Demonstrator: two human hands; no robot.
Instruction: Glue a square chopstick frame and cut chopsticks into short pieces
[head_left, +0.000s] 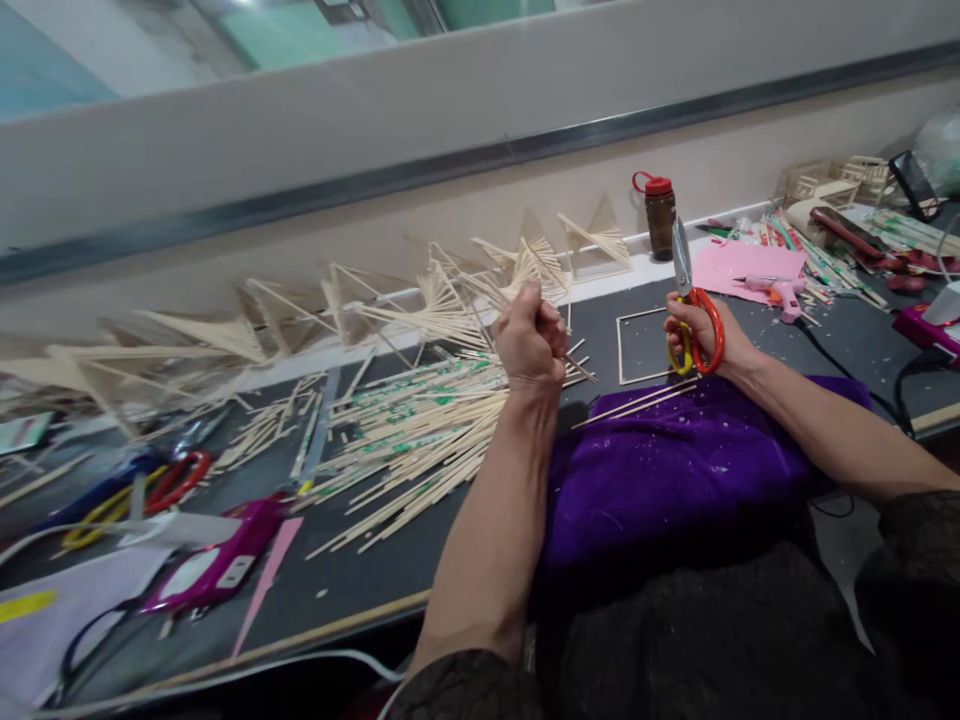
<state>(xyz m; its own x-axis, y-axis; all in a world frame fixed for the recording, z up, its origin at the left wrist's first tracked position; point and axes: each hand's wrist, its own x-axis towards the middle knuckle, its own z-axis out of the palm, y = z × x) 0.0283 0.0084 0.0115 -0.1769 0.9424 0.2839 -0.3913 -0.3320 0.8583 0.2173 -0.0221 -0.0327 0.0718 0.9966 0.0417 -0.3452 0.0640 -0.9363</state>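
My left hand (529, 338) is closed round a thin wooden stick (580, 368), whose end pokes out to the right below the fingers. Held upright in my right hand (701, 330) is a pair of scissors (706, 325) with red and yellow handles, the blades pointing up. Two loose sticks (637, 404) lie at the edge of a purple cloth (660, 480) in front of me. Behind the scissors, a thin rectangular stick frame (620, 350) rests on the dark table. A large pile of wooden sticks (442, 450) spreads out left of my left hand.
Stick models (442, 300) line the wall. A brown bottle (660, 225) with a red lid stands behind. A pink glue gun (784, 295) lies on pink paper (739, 262) at right. Magenta power strip (225, 560) and more scissors (176, 482) are at left.
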